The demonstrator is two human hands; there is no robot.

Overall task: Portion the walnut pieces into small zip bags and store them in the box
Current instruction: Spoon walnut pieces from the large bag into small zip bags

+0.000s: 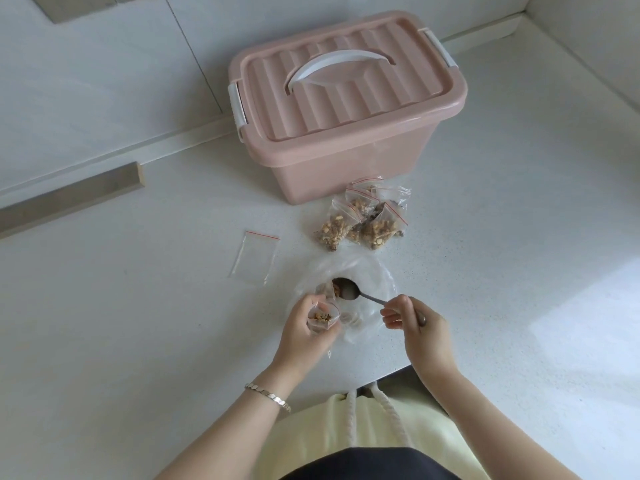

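Left hand (304,332) curls its fingers round the part-filled bag (320,319), mouth up; right hand (415,322) pinches the spoon (351,291) handle, bowl just beyond and right of the mouth.

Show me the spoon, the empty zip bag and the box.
spoon (349,291): head view, on its bowl.
empty zip bag (255,259): head view, middle of the clear film.
box (346,109): head view, on the ribbed lid.
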